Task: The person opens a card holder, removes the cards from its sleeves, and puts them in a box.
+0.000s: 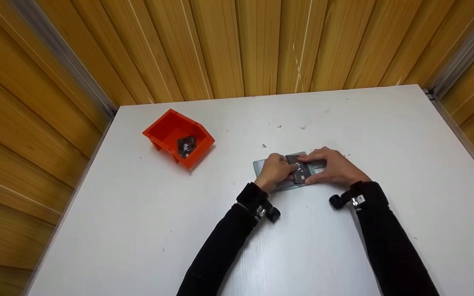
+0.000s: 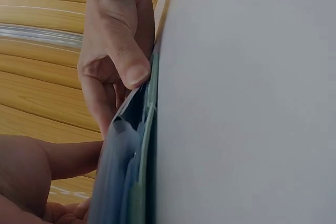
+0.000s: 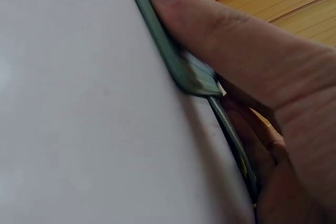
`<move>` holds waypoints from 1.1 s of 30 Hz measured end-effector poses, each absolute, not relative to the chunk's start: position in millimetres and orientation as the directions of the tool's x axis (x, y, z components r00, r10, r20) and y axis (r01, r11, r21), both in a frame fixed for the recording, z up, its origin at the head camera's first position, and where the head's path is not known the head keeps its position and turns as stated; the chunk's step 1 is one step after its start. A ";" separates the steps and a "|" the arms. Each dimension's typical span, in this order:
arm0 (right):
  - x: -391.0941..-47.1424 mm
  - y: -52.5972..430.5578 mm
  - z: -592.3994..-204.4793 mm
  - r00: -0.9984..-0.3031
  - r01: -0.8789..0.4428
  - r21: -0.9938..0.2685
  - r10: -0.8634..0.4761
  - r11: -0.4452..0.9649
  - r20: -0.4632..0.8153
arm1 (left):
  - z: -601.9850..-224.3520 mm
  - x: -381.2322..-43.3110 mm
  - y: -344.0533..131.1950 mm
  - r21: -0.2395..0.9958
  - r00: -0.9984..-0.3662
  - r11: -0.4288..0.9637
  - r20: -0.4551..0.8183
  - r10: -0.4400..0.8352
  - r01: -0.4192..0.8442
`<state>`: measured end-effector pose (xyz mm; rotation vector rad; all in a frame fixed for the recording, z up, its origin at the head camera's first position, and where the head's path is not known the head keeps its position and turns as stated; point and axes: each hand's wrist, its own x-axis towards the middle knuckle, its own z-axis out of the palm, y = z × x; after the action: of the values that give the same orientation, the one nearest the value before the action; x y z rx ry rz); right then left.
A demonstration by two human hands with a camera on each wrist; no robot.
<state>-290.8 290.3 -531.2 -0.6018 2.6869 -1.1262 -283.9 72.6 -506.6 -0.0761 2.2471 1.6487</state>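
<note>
A green card holder (image 1: 257, 166) with clear sleeves lies open on the white table. Over its middle is a dark card (image 1: 301, 174) marked "Vip". My right hand (image 1: 332, 166) grips this card at its right side, thumb at the near corner and fingers at the far one. From the left, my left hand (image 1: 276, 169) holds the holder's sleeve by the card, one finger reaching onto the card's left edge. In the left wrist view the holder's layered sleeves (image 2: 118, 150) stand apart, and the right thumb (image 2: 137, 74) presses at their end.
An orange bin (image 1: 199, 158) stands at the back left of the table, with another dark "Vip" card (image 1: 186, 146) inside. Yellow wood-look panels (image 1: 257, 49) rise behind the table and along its sides. Both wrists carry black camera straps (image 1: 368, 195).
</note>
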 end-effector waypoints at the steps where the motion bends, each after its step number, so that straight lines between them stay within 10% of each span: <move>1: -290.9 290.2 -531.5 -0.905 -0.298 -0.712 -0.425 0.636 0.000 | -506.7 -284.4 71.0 0.919 -0.934 0.306 -0.311 0.175 -0.248; 33: -288.6 291.2 -531.8 -0.912 -0.253 -0.745 -0.410 0.618 -0.030 | -464.6 -306.0 -14.3 0.958 -0.947 0.152 -0.270 0.174 -0.245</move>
<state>-288.6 291.2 -531.8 -0.5479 2.6442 -1.1711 -306.0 -14.3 -464.6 -0.0682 2.1184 1.8578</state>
